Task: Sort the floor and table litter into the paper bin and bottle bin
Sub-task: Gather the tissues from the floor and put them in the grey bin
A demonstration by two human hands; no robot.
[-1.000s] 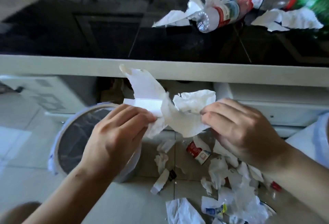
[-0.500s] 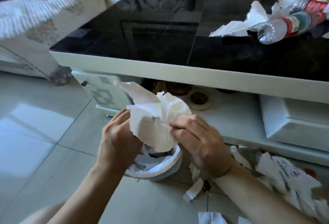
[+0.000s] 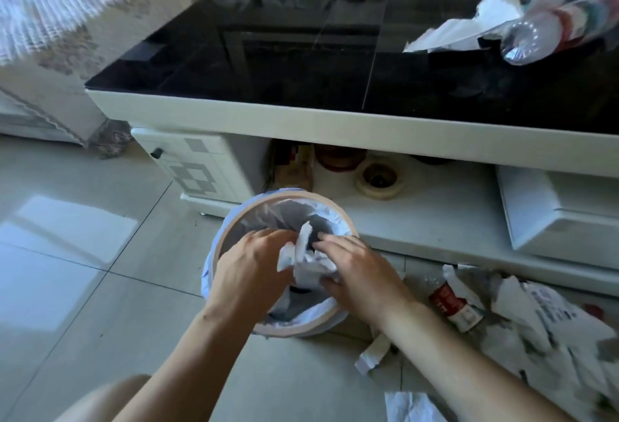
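Observation:
A crumpled wad of white paper (image 3: 306, 262) sits between my two hands, right over the mouth of a round bin (image 3: 330, 207) lined with a white bag. My left hand (image 3: 251, 267) holds the wad from the left, my right hand (image 3: 360, 274) grips it from the right, and both hands are lowered into the bin's opening. More torn paper (image 3: 536, 317) and a flattened bottle with a red label (image 3: 452, 302) lie on the tiles at the right. On the black glass table top (image 3: 268, 63) lie white paper (image 3: 469, 29) and a clear plastic bottle (image 3: 549, 32).
The low table's white edge (image 3: 335, 126) runs above the bin, with a tape roll (image 3: 380, 178) on its lower shelf and a white drawer unit (image 3: 562, 213) at the right. A covered sofa (image 3: 67, 19) stands at the far left. Open floor tiles (image 3: 83, 270) spread left of the bin.
Both hands have squeezed the paper into a tighter wad and lowered it from above the bin down into its mouth. The view has swung left and closer.

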